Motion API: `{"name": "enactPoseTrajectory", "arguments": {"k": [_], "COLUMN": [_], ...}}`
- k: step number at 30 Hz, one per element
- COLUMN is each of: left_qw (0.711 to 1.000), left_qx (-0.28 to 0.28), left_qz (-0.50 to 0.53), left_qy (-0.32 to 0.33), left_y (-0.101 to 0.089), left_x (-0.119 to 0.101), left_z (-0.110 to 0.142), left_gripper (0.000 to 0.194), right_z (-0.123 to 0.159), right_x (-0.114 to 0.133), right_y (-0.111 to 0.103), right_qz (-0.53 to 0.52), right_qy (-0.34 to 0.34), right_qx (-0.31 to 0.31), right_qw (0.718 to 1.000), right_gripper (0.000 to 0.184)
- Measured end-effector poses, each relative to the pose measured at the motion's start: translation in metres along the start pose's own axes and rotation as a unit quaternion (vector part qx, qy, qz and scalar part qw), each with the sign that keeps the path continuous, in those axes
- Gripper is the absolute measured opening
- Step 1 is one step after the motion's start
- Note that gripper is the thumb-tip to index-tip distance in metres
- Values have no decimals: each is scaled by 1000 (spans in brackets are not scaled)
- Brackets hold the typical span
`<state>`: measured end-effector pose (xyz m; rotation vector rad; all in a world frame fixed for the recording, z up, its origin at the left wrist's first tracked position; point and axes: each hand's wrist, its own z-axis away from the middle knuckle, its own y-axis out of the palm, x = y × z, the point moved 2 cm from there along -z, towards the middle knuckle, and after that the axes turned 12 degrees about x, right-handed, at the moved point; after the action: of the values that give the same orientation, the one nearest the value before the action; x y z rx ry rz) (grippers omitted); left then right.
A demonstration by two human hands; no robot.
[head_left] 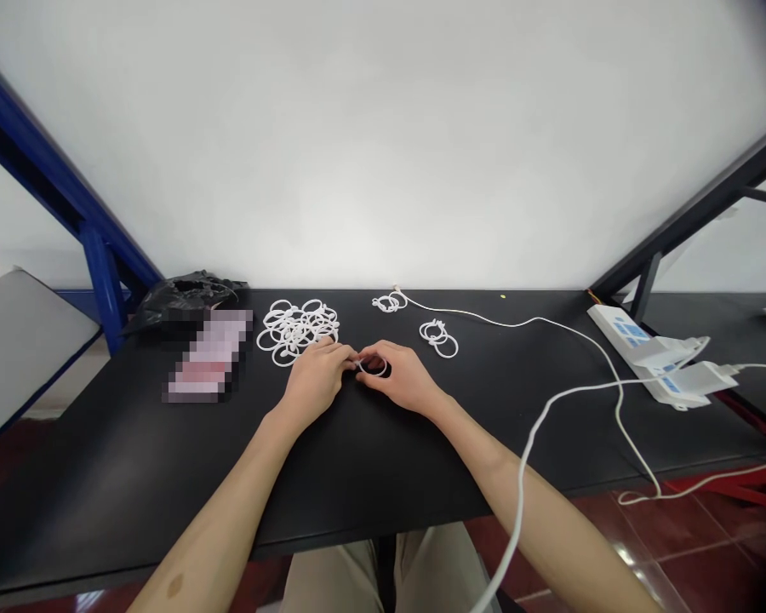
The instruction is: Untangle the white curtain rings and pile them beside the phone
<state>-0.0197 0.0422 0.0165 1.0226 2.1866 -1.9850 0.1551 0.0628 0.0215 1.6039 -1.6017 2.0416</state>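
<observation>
Between my two hands, just above the black table, is a white plastic ring [374, 375] that looks like a shower curtain ring. My right hand [403, 375] curls around its right side, thumb and fingers closed on it. At the ring's left end, the fingertips of my left hand [317, 375] are pinched together. A pile of similar white rings [300, 328] lies behind my left hand, partly covered by it. Beyond my right hand lies a small cluster of linked rings [438, 337]. Another small cluster [389, 303] rests farther back, near the wall.
A white cable [514, 324] runs across the right of the black table [332, 485] to a power strip [638, 349] with plugged-in adapters. Another cable crosses over my right forearm. At the left lie a blurred pink item [214, 353] and a black plastic bag [188, 294].
</observation>
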Motion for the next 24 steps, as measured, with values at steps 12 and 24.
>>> {"name": "enactPoseTrajectory", "arguments": {"k": [12, 24], "left_qw": [984, 934], "left_qx": [-165, -212], "left_qz": [-51, -103], "left_qy": [-49, -269], "left_y": [-15, -30], "left_x": [12, 27], "left_z": [4, 15], "left_gripper": [18, 30], "right_z": [2, 12], "right_x": [-13, -36], "right_y": [-19, -43], "right_qz": [196, 307], "right_qy": [66, 252], "right_qx": [-129, -127], "right_qw": [970, 909], "right_gripper": [39, 17]}}
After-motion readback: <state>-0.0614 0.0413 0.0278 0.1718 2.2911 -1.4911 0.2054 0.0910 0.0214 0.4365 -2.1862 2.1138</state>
